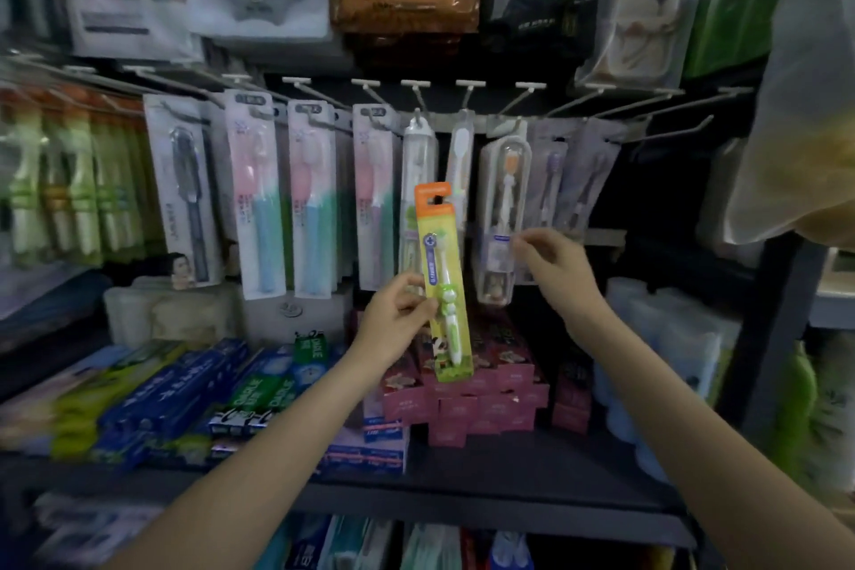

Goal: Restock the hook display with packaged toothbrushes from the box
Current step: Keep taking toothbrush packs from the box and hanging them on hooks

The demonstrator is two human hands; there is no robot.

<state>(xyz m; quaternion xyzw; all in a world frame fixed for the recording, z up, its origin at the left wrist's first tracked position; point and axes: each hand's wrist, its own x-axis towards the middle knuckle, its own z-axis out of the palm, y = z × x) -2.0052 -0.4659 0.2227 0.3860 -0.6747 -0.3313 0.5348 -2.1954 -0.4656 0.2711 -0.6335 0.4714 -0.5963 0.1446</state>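
With your left hand [398,315] pinching the toothbrush pack [443,282] and your right hand [553,264] loosely curled, empty, thread its hanging hole onto a hook [418,100] at twelve o'clock.

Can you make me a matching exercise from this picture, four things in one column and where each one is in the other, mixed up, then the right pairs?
Things:
1. green and orange toothbrush pack
2. pink cartons
3. right hand
4. green and blue toothpaste boxes

Places:
A. lying on the shelf, left of the pink stack
B. gripped near its middle by the left hand
C. raised at the clear pack with the orange-headed brush
D. stacked on the shelf behind the held pack

Pairs: 1-B, 2-D, 3-C, 4-A
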